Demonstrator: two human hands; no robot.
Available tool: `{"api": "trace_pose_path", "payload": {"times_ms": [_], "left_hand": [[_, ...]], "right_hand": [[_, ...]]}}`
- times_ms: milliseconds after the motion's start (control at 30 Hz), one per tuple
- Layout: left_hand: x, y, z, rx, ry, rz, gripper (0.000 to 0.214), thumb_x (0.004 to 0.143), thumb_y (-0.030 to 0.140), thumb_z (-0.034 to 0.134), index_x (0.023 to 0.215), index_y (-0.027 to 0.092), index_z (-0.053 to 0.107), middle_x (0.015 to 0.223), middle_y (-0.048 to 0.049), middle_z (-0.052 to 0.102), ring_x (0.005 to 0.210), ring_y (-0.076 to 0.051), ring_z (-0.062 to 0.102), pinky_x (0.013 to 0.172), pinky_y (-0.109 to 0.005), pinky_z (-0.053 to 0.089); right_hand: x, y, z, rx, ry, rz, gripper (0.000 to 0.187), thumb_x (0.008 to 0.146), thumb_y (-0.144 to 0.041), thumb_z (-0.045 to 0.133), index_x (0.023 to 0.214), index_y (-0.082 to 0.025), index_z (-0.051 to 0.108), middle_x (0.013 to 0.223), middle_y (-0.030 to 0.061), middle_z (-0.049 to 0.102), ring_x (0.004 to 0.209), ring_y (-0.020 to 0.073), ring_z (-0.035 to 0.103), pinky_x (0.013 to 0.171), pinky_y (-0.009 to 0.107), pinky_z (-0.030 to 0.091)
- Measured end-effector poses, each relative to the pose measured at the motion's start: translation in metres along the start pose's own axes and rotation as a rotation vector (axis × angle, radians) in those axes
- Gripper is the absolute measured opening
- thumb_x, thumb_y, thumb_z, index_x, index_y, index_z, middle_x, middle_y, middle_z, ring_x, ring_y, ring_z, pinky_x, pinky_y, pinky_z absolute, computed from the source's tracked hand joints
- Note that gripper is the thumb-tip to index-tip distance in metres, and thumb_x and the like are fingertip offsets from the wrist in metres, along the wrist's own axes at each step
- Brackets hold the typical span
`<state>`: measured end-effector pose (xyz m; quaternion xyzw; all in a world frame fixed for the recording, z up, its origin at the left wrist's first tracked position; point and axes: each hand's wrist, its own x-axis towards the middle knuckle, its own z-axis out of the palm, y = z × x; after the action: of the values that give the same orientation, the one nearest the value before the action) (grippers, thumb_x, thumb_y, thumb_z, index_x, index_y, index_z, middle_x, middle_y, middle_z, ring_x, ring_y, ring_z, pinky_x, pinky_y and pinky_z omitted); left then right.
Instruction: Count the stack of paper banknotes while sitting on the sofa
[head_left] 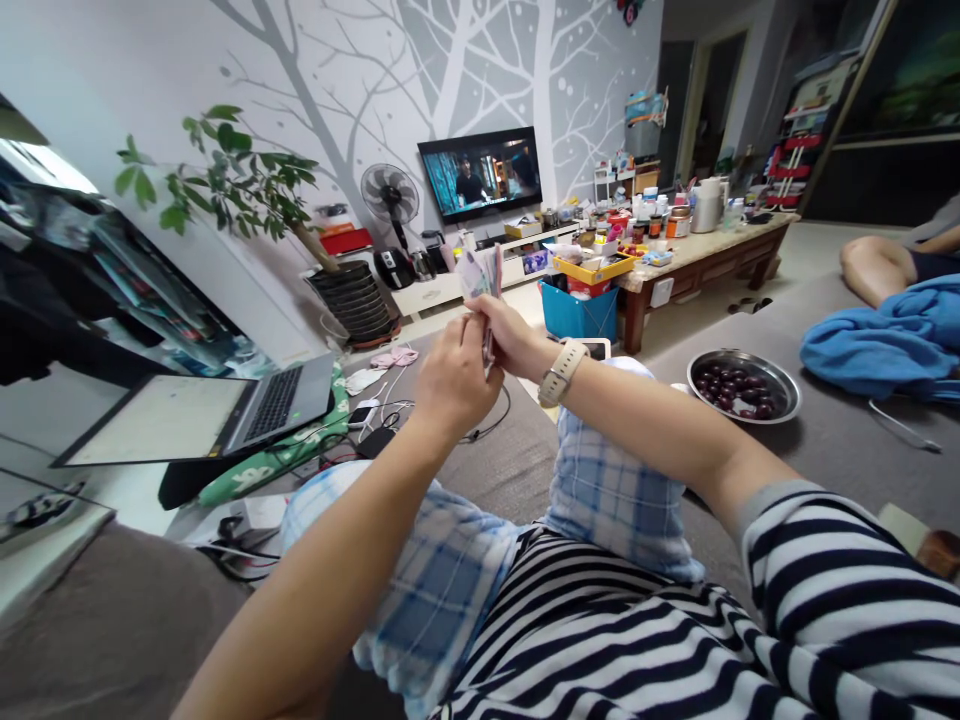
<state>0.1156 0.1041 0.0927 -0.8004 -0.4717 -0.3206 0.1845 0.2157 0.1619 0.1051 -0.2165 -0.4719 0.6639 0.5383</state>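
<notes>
The wall [480,60] painted with trees is closing off the room ahead of me. The grey couch [502,460] is spreading beneath my legs, and its fabric is showing between my 2 knees and further forward, leaving me room to lower my arms there. Past its far edge, pale floor [679,325] is running across to the long, low surface [697,272], which is carrying a crowd of bottles, jars and boxes. On my left, a potted plant [225,165] is leaning, well apart from my arms. The laptop [274,400] is sitting open beyond my left knee, partly over a green patterned cushion [244,472], and is limiting my leftward room. A blue box [577,315] is standing by the near end of the surface. Blue cloth [877,345] is lying to my right, near another person's leg [870,265]. A metal bowl [787,395] holding dark round fruit is resting near my right forearm, narrowing that side. My left hand [455,378] and right hand [517,335] are meeting in front of me, above the couch; each grip is closing around the paper notes [480,270], whose pinkish ends are rising above the fingers. A pale watch [562,373] is circling my right wrist. Thin cables [386,395] are trailing over the couch, left of the hands.
</notes>
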Motion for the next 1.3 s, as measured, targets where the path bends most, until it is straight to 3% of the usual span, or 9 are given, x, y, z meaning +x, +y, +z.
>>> {"api": "trace_pose_path", "payload": {"times_ms": [167,300,367,567,767,900,1033,1100,1300], "left_hand": [[-0.043,0.007,-0.031,-0.042,0.170,0.118,0.041,0.085,0.019,0.047,0.125,0.024,0.054,0.125,-0.0093,0.060,0.119,-0.025,0.053,0.103,-0.041,0.038],[-0.071,-0.006,-0.058,-0.184,0.141,0.108,0.042,0.087,0.019,0.048,0.126,0.032,0.055,0.122,-0.0037,0.064,0.114,-0.023,0.058,0.100,-0.039,0.043],[-0.080,-0.014,-0.072,-0.310,0.038,0.069,0.037,0.088,0.022,0.049,0.120,0.035,0.059,0.114,-0.0015,0.068,0.104,-0.022,0.063,0.091,-0.038,0.049],[-0.090,-0.019,-0.105,-0.428,-0.437,0.141,0.030,0.085,0.028,0.051,0.108,0.040,0.067,0.099,0.0000,0.072,0.085,-0.022,0.068,0.071,-0.035,0.056],[-0.097,-0.016,-0.130,-0.396,-0.177,-0.040,0.039,0.075,0.032,0.063,0.111,0.046,0.066,0.101,0.0026,0.072,0.086,-0.026,0.069,0.072,-0.038,0.058],[-0.106,-0.027,-0.101,-0.766,0.225,-0.357,0.071,0.070,0.043,0.067,0.136,0.049,0.041,0.114,0.0024,0.068,0.103,-0.028,0.065,0.082,-0.043,0.057],[-0.109,-0.028,-0.043,-0.939,0.108,-0.508,0.058,0.076,0.047,0.059,0.131,0.031,0.052,0.111,-0.0081,0.069,0.102,-0.029,0.065,0.081,-0.044,0.057],[-0.108,-0.023,-0.020,-0.891,0.230,-0.567,0.051,0.080,0.045,0.053,0.128,0.028,0.054,0.106,-0.0081,0.070,0.100,-0.028,0.066,0.079,-0.043,0.057],[-0.115,-0.022,-0.003,-0.583,0.442,-0.444,0.055,0.084,0.039,0.051,0.137,0.034,0.037,0.123,-0.0069,0.062,0.106,-0.025,0.063,0.084,-0.043,0.055]], "right_hand": [[-0.060,0.014,-0.001,-0.115,-0.178,-0.038,0.036,0.084,-0.052,0.054,0.103,-0.021,0.053,0.100,0.0056,0.063,0.091,0.0171,0.062,0.073,0.029,0.053],[-0.097,0.009,-0.019,-0.628,0.104,-0.518,0.080,0.066,-0.057,0.071,0.133,-0.024,0.043,0.143,0.0112,0.041,0.137,0.0292,0.032,0.105,0.048,0.038],[-0.111,0.002,-0.024,-0.897,0.035,-0.660,0.086,0.059,-0.053,0.078,0.134,-0.025,0.047,0.149,0.0102,0.035,0.143,0.0325,0.020,0.111,0.052,0.027],[-0.133,-0.004,-0.006,-1.208,-0.464,-0.709,0.057,0.077,-0.030,0.066,0.132,-0.032,0.050,0.129,0.0051,0.060,0.117,0.0244,0.054,0.099,0.039,0.040],[-0.114,0.005,0.008,-1.231,-0.673,-0.527,0.019,0.089,-0.024,0.050,0.102,-0.023,0.065,0.084,0.0019,0.069,0.073,0.0162,0.060,0.067,0.026,0.043],[-0.097,0.021,0.017,-0.931,-0.634,-0.403,0.018,0.091,-0.032,0.049,0.101,-0.022,0.059,0.090,0.0004,0.066,0.081,0.0150,0.059,0.075,0.026,0.045],[-0.082,0.049,0.022,-0.718,-0.602,-0.324,0.028,0.088,-0.036,0.053,0.111,-0.020,0.050,0.101,0.0025,0.063,0.093,0.0164,0.058,0.082,0.028,0.048],[-0.079,0.060,0.022,-0.770,-0.519,-0.343,0.028,0.087,-0.036,0.053,0.110,-0.021,0.048,0.101,0.0031,0.062,0.093,0.0175,0.058,0.082,0.029,0.048],[-0.106,0.075,0.027,-0.927,-0.112,-0.555,0.019,0.090,-0.027,0.045,0.108,-0.023,0.049,0.104,0.0070,0.062,0.099,0.0217,0.058,0.087,0.035,0.047]]}}
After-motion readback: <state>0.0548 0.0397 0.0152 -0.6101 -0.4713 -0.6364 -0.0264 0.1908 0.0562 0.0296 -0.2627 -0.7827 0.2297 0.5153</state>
